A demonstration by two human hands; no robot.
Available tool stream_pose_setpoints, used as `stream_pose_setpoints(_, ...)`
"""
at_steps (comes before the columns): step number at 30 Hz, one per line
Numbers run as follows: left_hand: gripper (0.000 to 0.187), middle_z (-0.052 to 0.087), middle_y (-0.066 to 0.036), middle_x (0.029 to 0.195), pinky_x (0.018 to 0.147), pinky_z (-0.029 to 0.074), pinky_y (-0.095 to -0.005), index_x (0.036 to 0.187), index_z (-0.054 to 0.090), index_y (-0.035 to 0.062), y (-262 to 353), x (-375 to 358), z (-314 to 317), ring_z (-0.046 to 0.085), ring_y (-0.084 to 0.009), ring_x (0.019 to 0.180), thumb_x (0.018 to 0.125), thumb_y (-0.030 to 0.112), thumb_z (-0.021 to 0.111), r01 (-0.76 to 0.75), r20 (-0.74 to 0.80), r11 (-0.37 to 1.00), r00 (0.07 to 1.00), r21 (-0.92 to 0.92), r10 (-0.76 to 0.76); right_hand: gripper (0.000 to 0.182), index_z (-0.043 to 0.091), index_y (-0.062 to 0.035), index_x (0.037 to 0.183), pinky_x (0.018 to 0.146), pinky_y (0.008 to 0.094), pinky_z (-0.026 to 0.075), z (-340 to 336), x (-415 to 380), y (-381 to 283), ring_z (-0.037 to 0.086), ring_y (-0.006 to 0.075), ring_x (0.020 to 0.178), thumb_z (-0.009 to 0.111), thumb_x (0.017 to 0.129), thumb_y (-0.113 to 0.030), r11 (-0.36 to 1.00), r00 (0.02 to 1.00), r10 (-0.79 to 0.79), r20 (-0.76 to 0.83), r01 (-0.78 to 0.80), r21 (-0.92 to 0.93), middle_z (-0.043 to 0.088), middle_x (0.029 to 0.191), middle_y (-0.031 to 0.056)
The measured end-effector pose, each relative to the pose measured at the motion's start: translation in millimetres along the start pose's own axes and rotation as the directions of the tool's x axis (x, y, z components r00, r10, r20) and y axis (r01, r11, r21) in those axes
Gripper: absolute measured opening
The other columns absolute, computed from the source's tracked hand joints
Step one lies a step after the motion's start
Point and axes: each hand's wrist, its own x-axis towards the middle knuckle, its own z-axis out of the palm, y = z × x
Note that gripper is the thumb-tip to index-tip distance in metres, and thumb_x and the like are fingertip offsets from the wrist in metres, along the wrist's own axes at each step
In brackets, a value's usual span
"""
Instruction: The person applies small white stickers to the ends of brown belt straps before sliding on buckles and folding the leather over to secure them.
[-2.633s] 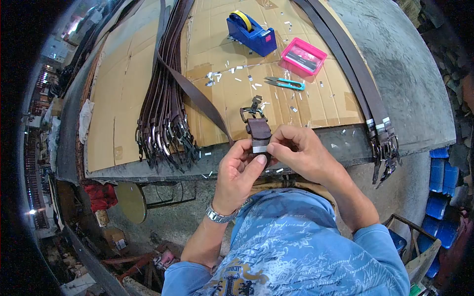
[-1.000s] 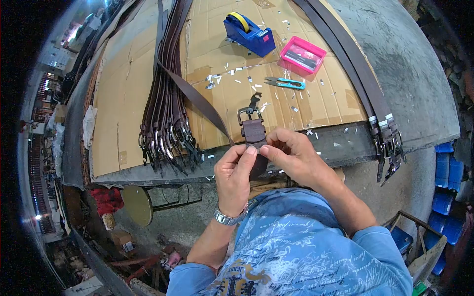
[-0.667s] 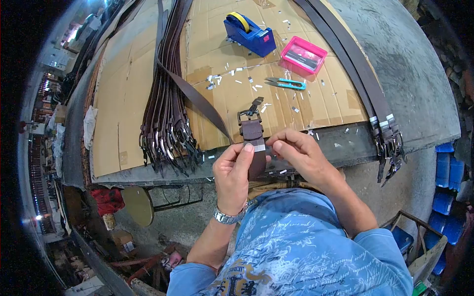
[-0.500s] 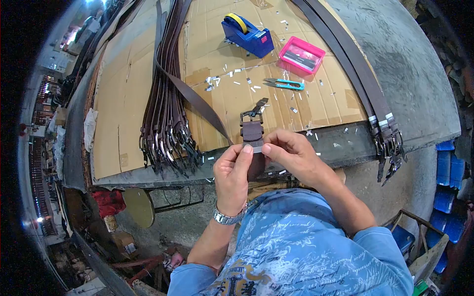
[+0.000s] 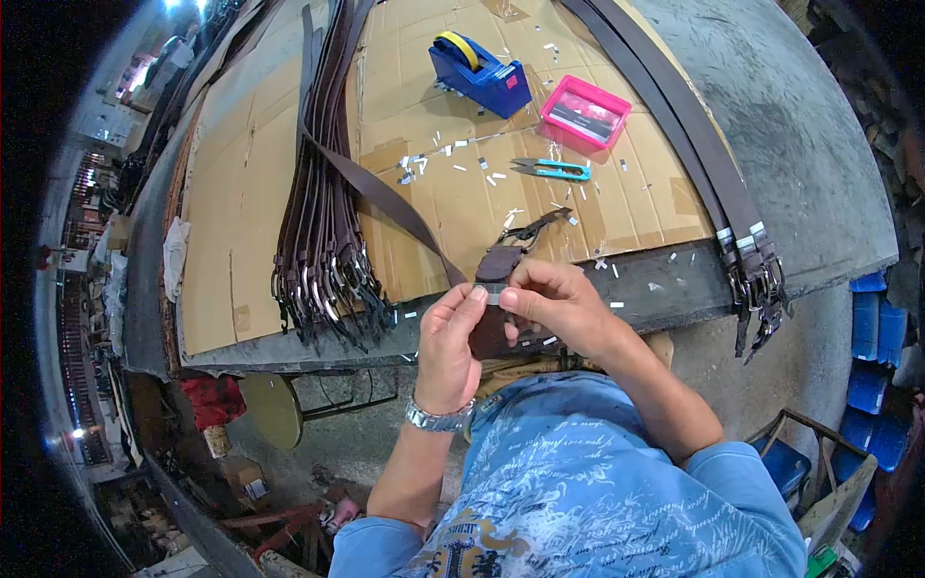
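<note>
At the far left of the table (image 5: 790, 125), flattened cardboard (image 5: 236, 193) covers the top, and on it lies a thick bundle of brown belts (image 5: 323, 222) with their buckles fanned out near the front edge. One strap from that side runs diagonally across to your hands. Your left hand (image 5: 448, 342) is closed on the brown belt (image 5: 496, 289) near its buckle end, thumb and forefinger pinching a small pale strip of tape (image 5: 492, 292) against the leather. Your right hand (image 5: 554, 303) grips the same spot from the other side, fingertips meeting the left ones over the strip. The belt's buckle (image 5: 528, 231) points away from you, just above the table edge. Beyond your hands sit a blue tape dispenser (image 5: 477, 72), teal snips (image 5: 554, 170) and a pink tray (image 5: 585, 109), with scraps of tape scattered around. At the right, more belts (image 5: 718, 183) hang over the table edge.
</note>
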Motion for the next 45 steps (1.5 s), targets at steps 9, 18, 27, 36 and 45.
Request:
stream_pose_setpoints(9,0.020,0.068,-0.007,0.086,0.063,0.056,-0.0269,0.100,0.061,0.0008,1.8,2.7,1.9,0.066,-0.0131,0.068,0.099,0.018,0.050,-0.014,-0.007,0.985,1.000,0.174,0.015,0.025,0.060,-0.0044,0.086,0.054,0.0222,0.042,-3.4,4.3,8.6,0.054,0.0059,0.062,0.056,0.099,-0.025,0.991,0.982,0.132,-0.132,-0.127,0.043,0.059,0.072,-0.0005)
stream_pose_setpoints(18,0.014,0.067,-0.003,0.086,0.067,0.055,-0.0271,0.094,0.063,0.0003,-0.3,0.0,9.0,0.063,-0.0090,0.072,0.096,0.012,0.056,-0.078,-0.022,0.886,0.995,0.457,0.099,0.023,0.062,0.0021,0.092,0.060,0.0256,0.048,0.5,-12.6,-6.4,0.056,0.0074,0.069,0.060,0.095,-0.021,0.964,0.988,-0.034,-0.148,-0.006,-0.265,0.062,0.077,0.0036)
stream_pose_setpoints(27,0.029,0.047,0.006,0.073,0.059,0.032,-0.0216,0.087,0.059,0.0002,2.0,-5.8,16.1,0.037,-0.0026,0.068,0.102,0.022,0.048,-0.259,0.083,0.741,0.960,0.620,0.266,0.023,0.061,0.0029,0.092,0.060,0.0328,0.045,3.0,-15.7,-14.3,0.055,0.0135,0.065,0.061,0.092,-0.020,0.841,0.966,-0.194,-0.170,0.074,-0.536,0.059,0.068,0.0085)
stream_pose_setpoints(36,0.026,0.067,-0.005,0.090,0.073,0.049,-0.0260,0.107,0.059,-0.0019,2.5,-6.4,11.5,0.059,-0.0088,0.078,0.102,0.022,0.049,-0.172,0.158,0.863,0.981,0.474,0.109,0.040,0.065,-0.0008,0.094,0.056,0.0238,0.044,-20.2,-17.1,-1.4,0.054,0.0073,0.068,0.048,0.101,-0.036,0.979,0.980,0.050,-0.194,-0.087,-0.184,0.059,0.076,0.0004)
stream_pose_setpoints(45,0.025,0.067,-0.009,0.100,0.074,0.053,-0.0252,0.115,0.054,-0.0020,17.1,-11.6,24.0,0.065,-0.0117,0.084,0.102,0.019,0.048,-0.201,0.328,0.799,0.945,0.566,0.005,0.038,0.063,-0.0054,0.098,0.055,0.0212,0.042,-29.7,-11.7,-14.0,0.055,0.0064,0.067,0.051,0.100,-0.042,0.997,0.969,0.034,-0.244,-0.015,0.081,0.060,0.077,-0.0004)
